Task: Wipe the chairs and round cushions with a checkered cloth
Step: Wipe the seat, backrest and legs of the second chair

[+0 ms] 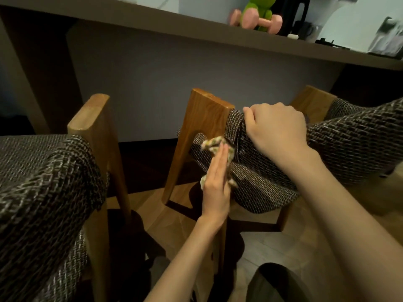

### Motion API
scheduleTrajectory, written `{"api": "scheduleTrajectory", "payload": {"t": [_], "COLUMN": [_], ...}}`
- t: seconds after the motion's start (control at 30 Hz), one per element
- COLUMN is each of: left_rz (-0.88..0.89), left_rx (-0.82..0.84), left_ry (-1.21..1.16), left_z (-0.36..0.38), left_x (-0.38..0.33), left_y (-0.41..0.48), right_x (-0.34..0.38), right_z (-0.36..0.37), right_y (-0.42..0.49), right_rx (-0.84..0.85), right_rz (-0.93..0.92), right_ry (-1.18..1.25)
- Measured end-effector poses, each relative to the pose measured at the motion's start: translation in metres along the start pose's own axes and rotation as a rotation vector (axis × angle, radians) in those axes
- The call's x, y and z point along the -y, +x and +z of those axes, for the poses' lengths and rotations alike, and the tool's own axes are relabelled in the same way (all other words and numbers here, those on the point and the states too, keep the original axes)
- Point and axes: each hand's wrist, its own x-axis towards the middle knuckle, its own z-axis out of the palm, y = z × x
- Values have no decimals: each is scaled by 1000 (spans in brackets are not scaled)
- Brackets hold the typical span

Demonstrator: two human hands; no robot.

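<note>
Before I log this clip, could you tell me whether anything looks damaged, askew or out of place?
Nothing looks damaged or spilled. The only oddity is a pink dumbbell beside a green toy on the counter.

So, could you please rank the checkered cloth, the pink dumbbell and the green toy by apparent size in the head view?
1. Pink dumbbell
2. Green toy, similar; partly cropped, so unsure
3. Checkered cloth, mostly hidden by the left hand

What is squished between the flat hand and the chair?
In the head view, the checkered cloth lies between the left hand and the tweed chair, pressed against it beside the wooden leg.
</note>
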Motion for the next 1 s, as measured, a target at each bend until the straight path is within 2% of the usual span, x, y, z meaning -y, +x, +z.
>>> {"api": "scheduleTrajectory", "payload": {"t": [0.1,0.17,0.23,0.3,0.37,0.43,0.53,0.6,0.67,0.73,0.83,0.93,1.0], "left_rz": [-145,-197,-255,-261,-251,-321,-615,-770,-855,-809,-630,-499,-421], "left_rx": [120,170,208,175,101,70,205,226,193,174,252,394,459], "left_ry": [15,35,16,-26,-57,-95,-308,-501,-659,-648,-424,-195,-67], "left_z": [3,2,-2,-8,-15,-24,-31,-34,-42,-55,-77,-88,-90], "left_x": [21,32,34,31,25,17,18,22,23,24,35,45,49], "left_y": [-38,-55,-64,-62,-51,-37,-29,-35,-42,-45,-46,-45,-42], "right_x": [1,-6,-10,-11,-13,-15,-1,9,15,12,-1,-10,-13], "right_z": [9,18,28,44,71,96,113,121,127,134,141,140,139], "right_y": [-23,-36,-58,-91,-127,-151,-156,-153,-153,-154,-152,-147,-143], "right_rx": [-157,-231,-219,-186,-49,171,502,577,528,457,365,406,450], "right_rz": [-104,-150,-231,-414,-459,-237,161,280,259,209,133,42,43], "right_ry": [-140,-138,-42,137,332,609,1181,1368,1342,1230,1109,1098,1123]}}
